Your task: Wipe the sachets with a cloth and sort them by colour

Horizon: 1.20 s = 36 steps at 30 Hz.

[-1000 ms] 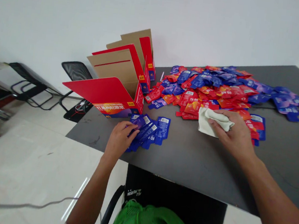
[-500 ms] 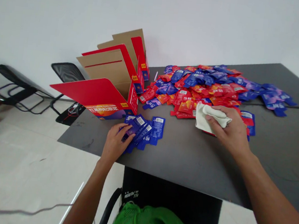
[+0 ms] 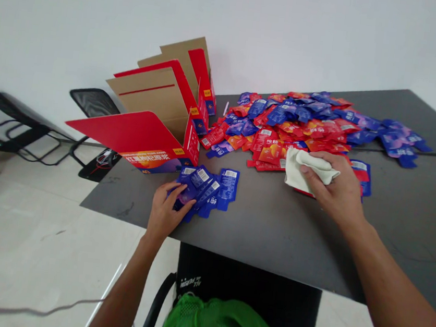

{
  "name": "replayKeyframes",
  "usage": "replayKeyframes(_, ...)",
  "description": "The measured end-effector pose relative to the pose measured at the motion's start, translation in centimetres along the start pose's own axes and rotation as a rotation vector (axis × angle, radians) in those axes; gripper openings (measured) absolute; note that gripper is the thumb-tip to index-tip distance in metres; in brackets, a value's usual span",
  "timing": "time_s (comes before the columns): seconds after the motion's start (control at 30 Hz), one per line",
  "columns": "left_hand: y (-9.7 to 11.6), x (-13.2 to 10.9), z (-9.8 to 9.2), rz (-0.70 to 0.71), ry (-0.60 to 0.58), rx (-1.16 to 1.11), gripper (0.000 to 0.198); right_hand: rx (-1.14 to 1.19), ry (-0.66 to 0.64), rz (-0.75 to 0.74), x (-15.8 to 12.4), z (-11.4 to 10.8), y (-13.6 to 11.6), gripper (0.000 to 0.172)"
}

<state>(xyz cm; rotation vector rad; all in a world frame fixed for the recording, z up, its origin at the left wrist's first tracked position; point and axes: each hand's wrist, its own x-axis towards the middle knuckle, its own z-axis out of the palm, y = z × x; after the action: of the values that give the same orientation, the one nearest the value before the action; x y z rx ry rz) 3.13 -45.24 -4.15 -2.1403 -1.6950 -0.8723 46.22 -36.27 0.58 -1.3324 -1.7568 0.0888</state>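
Observation:
My left hand (image 3: 168, 207) rests at the near left of a fanned group of blue sachets (image 3: 209, 202), thumb and fingers apart, fingertips touching the sachets. On the right, my right hand (image 3: 335, 190) is closed around a folded white cloth (image 3: 306, 169). The cloth lies over a red sachet, and only a thin red edge shows beneath it. Behind this hand spreads a large mixed heap of red and blue sachets (image 3: 281, 123). A blue and red sachet (image 3: 365, 175) sticks out just right of my right hand.
Red cardboard boxes with raised flaps stand at the table's left, the nearest box (image 3: 145, 142) just beyond my left hand. The dark table (image 3: 258, 226) ends close to my lap. Black chairs (image 3: 94, 105) stand on the left. A cable (image 3: 28, 312) crosses the floor.
The view has shifted slightly, so the boxes sit a little farther left and higher. My left thumb and forefinger have spread slightly apart. My right hand keeps the cloth in place.

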Motion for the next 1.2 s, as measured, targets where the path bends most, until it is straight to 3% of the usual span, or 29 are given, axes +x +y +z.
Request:
replayKeyframes(0.17, -0.2, -0.3, -0.4, -0.002, 0.018, 0.042, 0.043, -0.001, 0.009, -0.023, 0.0, -0.2, 0.0, 0.042)
replayKeyframes(0.33, -0.2, -1.0, -1.0, -0.04, -0.088, 0.025, 0.04, -0.009, 0.022, -0.027, 0.0, -0.1, 0.2, 0.042)
replayKeyframes(0.57, -0.1, -3.1, -2.3, -0.083, -0.145, -0.052, 0.037, -0.023, 0.023, -0.022, 0.0, 0.0, 0.2, 0.042)
replayKeyframes(0.7, -0.8, -2.8, -2.8, -0.084, -0.106, -0.038, 0.034, -0.016, 0.016, -0.032, 0.1, 0.1, 0.1, 0.043)
replayKeyframes(0.87, 0.7, 0.6, -3.4, -0.05, 0.046, -0.029, 0.031, -0.025, -0.01, -0.017, 0.1, 0.0, -0.1, 0.043)
replayKeyframes(1.03, 4.4, 7.1, -2.7, 0.134, 0.019, -0.076, 0.031, -0.021, -0.011, -0.018, 0.1, -0.1, 0.0, 0.043)
replayKeyframes(1.1, 4.9, 9.6, -1.3, 0.199, -0.057, -0.098, 0.029, -0.016, -0.013, -0.016, 0.1, 0.0, 0.2, 0.043)
replayKeyframes(1.2, 4.4, 11.9, 1.4, 0.245, -0.318, -0.117, 0.028, -0.003, -0.022, -0.018, 0.2, 0.1, 0.4, 0.042)
